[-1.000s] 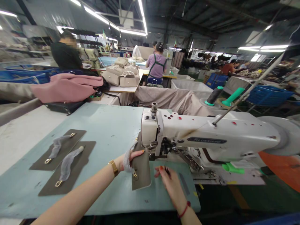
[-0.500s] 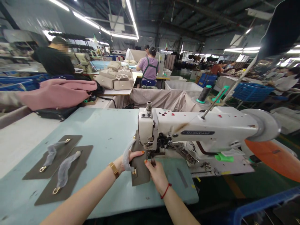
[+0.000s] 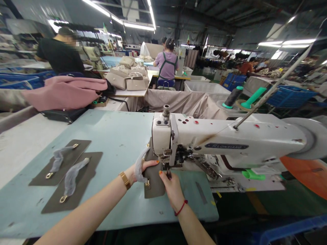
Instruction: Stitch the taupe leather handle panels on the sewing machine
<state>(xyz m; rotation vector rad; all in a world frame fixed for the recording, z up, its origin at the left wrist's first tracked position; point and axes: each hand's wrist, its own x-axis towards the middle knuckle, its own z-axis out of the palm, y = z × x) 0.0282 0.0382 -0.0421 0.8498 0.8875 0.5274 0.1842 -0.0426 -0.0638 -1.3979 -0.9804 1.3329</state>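
A grey leather panel [image 3: 154,183] with a brass ring and a wrapped strap lies under the needle of a white sewing machine [image 3: 224,144]. My left hand [image 3: 139,172] grips the panel's left edge, thumb on top, fingers closed round the wrapped strap. My right hand [image 3: 172,189] rests on the panel's right edge just below the presser foot, fingers pinched on a small dark tool whose kind I cannot make out.
Two more grey panels [image 3: 67,173] with wrapped straps lie to the left on the pale blue table [image 3: 114,136]. Pink cloth [image 3: 63,92] is piled at the back left. Thread cones [image 3: 233,97] stand behind the machine. Other people work at benches beyond.
My right hand has moved from the table right of the panel up onto its right edge below the needle. My left hand keeps its grip.
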